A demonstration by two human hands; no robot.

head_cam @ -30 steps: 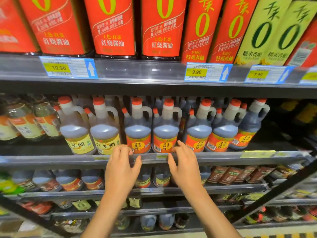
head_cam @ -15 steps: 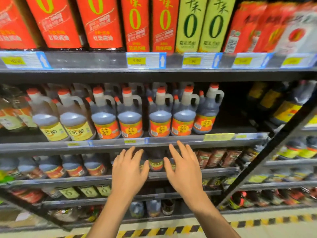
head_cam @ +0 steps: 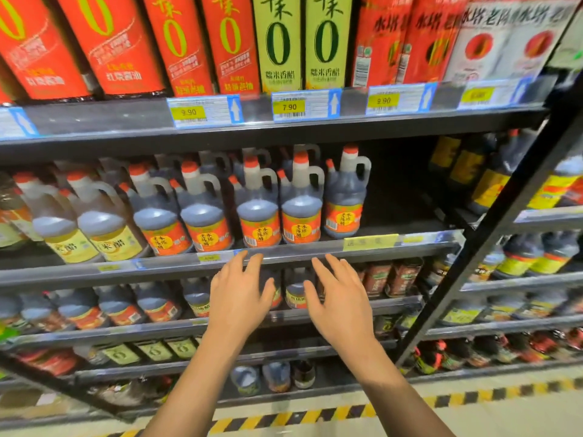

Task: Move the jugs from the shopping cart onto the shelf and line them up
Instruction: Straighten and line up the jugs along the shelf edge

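Several dark vinegar jugs with orange labels, red caps and side handles stand in a row on the middle shelf. The rightmost jug sits a little further back than the others. Dark bare shelf lies to its right. My left hand and my right hand hover side by side below the shelf's front rail, fingers spread and straight, holding nothing. The fingertips of my left hand reach the rail's lower edge. No shopping cart is in view.
Two pale jugs with yellow labels stand left of the dark ones. Tall red and green cartons fill the shelf above, with price tags on its rail. A black upright post slants at the right. Lower shelves hold more bottles.
Both hands have dropped from the shelf rail and pulled back. The view has swung right, so the jugs now sit left of centre and the empty shelf space shows.
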